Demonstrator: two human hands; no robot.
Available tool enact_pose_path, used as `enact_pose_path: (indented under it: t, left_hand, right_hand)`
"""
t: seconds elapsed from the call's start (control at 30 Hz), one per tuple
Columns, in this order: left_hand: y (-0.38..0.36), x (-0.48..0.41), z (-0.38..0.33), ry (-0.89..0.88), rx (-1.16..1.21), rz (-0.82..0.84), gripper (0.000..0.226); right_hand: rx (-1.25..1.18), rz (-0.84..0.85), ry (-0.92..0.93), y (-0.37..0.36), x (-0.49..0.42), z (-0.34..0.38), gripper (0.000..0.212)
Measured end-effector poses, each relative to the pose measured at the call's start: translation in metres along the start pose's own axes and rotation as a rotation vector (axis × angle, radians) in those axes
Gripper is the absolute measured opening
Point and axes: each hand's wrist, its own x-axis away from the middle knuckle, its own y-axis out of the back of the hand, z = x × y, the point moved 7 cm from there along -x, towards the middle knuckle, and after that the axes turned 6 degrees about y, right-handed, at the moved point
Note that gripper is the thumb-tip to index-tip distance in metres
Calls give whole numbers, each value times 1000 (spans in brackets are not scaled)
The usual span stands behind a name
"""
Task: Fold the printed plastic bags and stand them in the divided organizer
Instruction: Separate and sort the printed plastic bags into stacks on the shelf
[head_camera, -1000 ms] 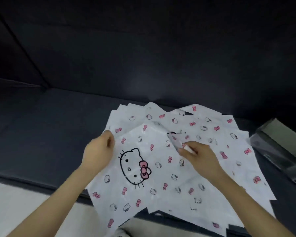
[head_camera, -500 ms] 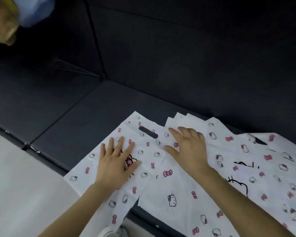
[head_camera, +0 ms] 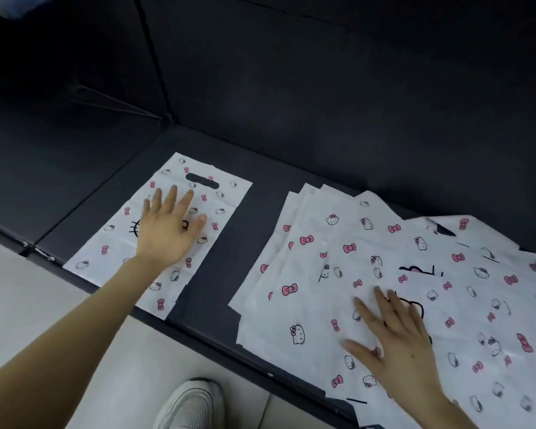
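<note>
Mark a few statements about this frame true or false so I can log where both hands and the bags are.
1. The left hand lies flat on a single bag. True.
2. The right hand pinches a bag corner. False: it rests flat, fingers straight, on the pile of bags.
3. The single bag touches the pile. False: bare dark surface lies between them.
4. A white shoe shows below the surface edge. True.

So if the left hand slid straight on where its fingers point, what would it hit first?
The left hand lies flat on the separate bag. Going straight on, its fingers would likely reach that bag's handle hole first, then the dark surface; depth is unclear.
</note>
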Motion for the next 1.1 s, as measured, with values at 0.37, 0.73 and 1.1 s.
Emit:
enact_pose_path:
  t: [0.37,0.73,1.1]
  left_hand:
    - [-36,108,-154,-15,734,399,47]
    - [-28,108,-143,-62,658,411,33]
    - [-4,68,-60,334,1019,166,26]
  right_hand:
    - [-405,-328,-152,4,-18,18,43]
    - [-67,134,-243,19,-69,-48,66]
    - [-20,-203,-105,19,-88,-21,17]
